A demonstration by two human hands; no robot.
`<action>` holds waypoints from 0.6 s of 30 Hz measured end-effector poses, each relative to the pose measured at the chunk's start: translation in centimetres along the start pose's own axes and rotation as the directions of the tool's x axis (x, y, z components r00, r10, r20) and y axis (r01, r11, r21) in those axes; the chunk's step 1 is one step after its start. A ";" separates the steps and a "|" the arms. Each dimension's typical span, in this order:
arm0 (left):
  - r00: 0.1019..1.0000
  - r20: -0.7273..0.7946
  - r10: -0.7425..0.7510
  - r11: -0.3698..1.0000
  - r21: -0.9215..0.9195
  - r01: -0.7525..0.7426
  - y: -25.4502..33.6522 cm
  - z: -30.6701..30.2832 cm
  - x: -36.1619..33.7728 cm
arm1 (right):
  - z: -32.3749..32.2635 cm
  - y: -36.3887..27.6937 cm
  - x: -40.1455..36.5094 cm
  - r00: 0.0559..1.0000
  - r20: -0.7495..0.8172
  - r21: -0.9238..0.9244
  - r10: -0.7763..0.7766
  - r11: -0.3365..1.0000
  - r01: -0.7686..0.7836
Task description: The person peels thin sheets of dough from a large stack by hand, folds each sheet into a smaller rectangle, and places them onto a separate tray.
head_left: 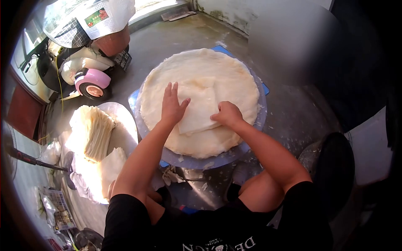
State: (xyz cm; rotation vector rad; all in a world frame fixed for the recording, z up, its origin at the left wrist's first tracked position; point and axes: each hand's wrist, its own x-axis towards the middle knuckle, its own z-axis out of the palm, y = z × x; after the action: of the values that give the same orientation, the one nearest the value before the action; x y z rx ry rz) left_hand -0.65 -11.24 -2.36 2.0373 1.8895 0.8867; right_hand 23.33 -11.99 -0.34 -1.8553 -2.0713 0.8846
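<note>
A broad round stack of thin, pale flatbread (234, 83) lies on a round board (260, 113) in front of me. On top of it is a folded flatbread (197, 109), roughly rectangular. My left hand (172, 106) rests on the left part of the folded piece, palm down with the fingers stretched out. At its right edge my right hand (228, 114) is closed in a pinch on the folded flatbread. The fingers hide just how much of that edge is held.
To the left, a pile of folded flatbreads (94, 131) stands beside a smaller stack (112, 167) on a round surface (125, 121). A scooter with a pink wheel guard (93, 78) is parked beyond it. Blue corners (222, 50) stick out under the board. Flakes lie on the floor.
</note>
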 end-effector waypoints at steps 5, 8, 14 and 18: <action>0.996 0.057 -0.070 0.979 -0.186 0.079 -1.2 -6.6 -2.6 | 1.0 -0.8 0.4 0.987 -0.135 0.134 -0.087 0.985 0.105; 0.954 0.218 -0.207 0.872 -0.401 0.281 -1.2 -12.6 -4.9 | -1.0 -5.6 -0.6 0.985 -0.172 0.732 -0.033 0.665 0.150; 0.889 0.227 -0.397 0.587 -0.682 0.437 -4.3 -22.0 -13.1 | -5.8 -19.0 -1.8 0.914 -0.056 0.603 -0.403 0.715 0.352; 0.838 0.218 -0.501 0.268 -0.881 0.389 -7.0 -22.8 -22.0 | -5.8 -28.0 -5.8 0.819 0.154 0.607 -0.552 0.707 0.362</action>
State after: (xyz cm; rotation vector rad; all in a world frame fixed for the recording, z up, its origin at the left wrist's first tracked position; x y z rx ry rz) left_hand -19.05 -36.66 5.81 0.7098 1.3221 1.4190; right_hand 4.37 -16.43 21.44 -0.8610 -1.9991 1.5119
